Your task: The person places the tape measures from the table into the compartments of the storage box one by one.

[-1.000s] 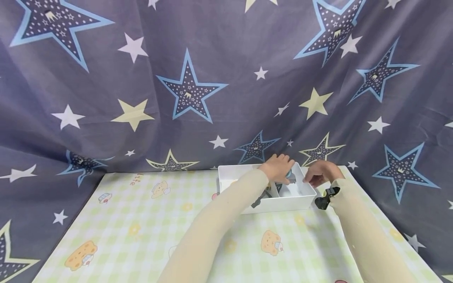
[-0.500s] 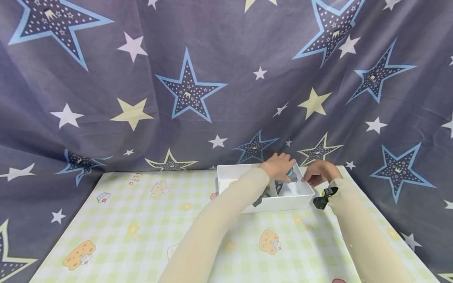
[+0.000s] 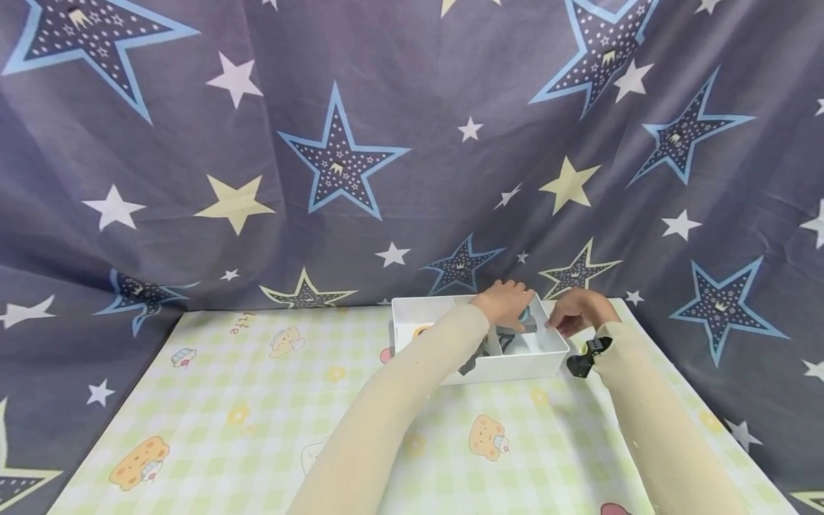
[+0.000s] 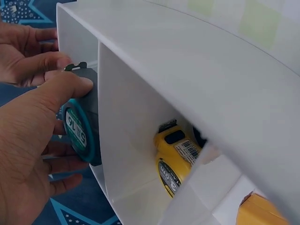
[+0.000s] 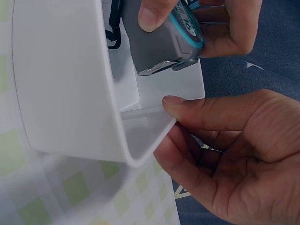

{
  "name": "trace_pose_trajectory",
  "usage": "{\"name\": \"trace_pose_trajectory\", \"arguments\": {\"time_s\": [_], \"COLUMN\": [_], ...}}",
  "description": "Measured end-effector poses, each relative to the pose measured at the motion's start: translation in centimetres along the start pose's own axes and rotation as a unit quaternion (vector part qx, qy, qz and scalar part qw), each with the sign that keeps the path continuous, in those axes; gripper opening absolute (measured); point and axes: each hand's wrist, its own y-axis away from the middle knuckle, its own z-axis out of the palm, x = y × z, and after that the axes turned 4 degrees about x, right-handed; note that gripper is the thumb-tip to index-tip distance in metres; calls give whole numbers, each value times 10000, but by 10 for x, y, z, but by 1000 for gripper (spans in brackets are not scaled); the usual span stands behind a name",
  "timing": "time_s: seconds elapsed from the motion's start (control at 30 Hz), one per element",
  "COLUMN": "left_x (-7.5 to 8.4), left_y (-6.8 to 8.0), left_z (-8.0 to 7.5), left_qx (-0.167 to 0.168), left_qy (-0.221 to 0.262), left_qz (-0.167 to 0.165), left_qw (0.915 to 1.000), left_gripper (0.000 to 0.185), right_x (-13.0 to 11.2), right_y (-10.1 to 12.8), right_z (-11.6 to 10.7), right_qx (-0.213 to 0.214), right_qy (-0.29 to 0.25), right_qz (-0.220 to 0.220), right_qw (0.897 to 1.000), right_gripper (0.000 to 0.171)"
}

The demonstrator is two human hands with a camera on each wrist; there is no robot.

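A white divided box (image 3: 502,369) sits toward the back right of the table in the head view. My left hand (image 3: 506,304) grips a grey and teal tape measure (image 4: 78,129), thumb on one side and fingers round the other, in the box's right compartment. A black strap (image 5: 115,21) hangs beside it. At the box's right end, my right hand (image 5: 234,145) pinches the rim of the end wall between thumb and fingers. Another tape measure, a yellow one (image 4: 176,152), lies in the compartment across the divider, partly hidden by a white wall.
An orange-yellow object (image 4: 258,211) shows in a further compartment. A dark item (image 3: 468,366) overlaps the box's front rim, next to the left sleeve. The checked tablecloth (image 3: 257,408) covers the table, and a starry curtain (image 3: 412,179) hangs right behind the box.
The head view shifts slightly, so everything sits a little further left. Both hands keep their places at the box, and the tape measure stays in the left hand.
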Motion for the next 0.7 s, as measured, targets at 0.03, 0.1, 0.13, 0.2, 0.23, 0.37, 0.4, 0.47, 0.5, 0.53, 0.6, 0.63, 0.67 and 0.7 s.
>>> {"name": "trace_pose_trajectory", "arguments": {"time_s": [0.03, 0.1, 0.13, 0.2, 0.23, 0.37, 0.4, 0.47, 0.5, 0.53, 0.6, 0.63, 0.67, 0.7], "left_x": [0, -1, -1, -1, -2, -3, -3, -3, -4, -4, -4, -4, -4, -4], "left_y": [0, 0, 1, 1, 1, 2, 2, 1, 1, 0, -1, -1, -1, -1], "left_z": [0, 1, 1, 2, 2, 2, 3, 3, 4, 4, 3, 3, 2, 1], "left_qx": [-13, -13, 2, 23, 40, 80, 86, 91, 89, 89, 73, 68, 64, 69], "left_qy": [5, 12, 0, -23, -33, -2, 19, 74, 108, 156, 259, 324, 386, 441], "left_qz": [-2, -12, -17, -24, -22, -59, -69, -80, -80, -77, -70, -63, -46, -27], "left_qw": [10000, 10000, 10000, 10000, 10000, 10000, 9999, 9999, 9999, 9998, 9996, 9994, 9992, 9990], "left_gripper": [81, 83, 83, 83, 82, 79, 79, 77, 77, 76, 75, 74, 73, 72], "right_x": [0, 0, 0, 1, 1, 1, 2, 2, 2, 2, 2, 2, 2, 2], "right_y": [-1, -1, -2, -2, -2, -2, -2, -2, -3, -3, -3, -4, -4, -4], "right_z": [0, 0, 0, 0, 0, 0, -1, 0, 0, 0, 0, 0, 0, 0], "right_qx": [-12, -30, -37, -35, -42, -44, -55, -61, -59, -49, -49, -31, -8, 12], "right_qy": [-18, -37, -44, -39, -32, -17, -17, -37, -39, -50, -66, -66, -65, -60], "right_qz": [9, -3, -5, 11, 9, 38, 37, 38, 38, 41, 18, 9, 2, -4], "right_qw": [10000, 10000, 10000, 10000, 10000, 10000, 10000, 10000, 10000, 10000, 10000, 10000, 10000, 10000], "right_gripper": [12, 12, 11, 10, 9, 8, 8, 8, 8, 9, 9, 9, 9, 9]}}
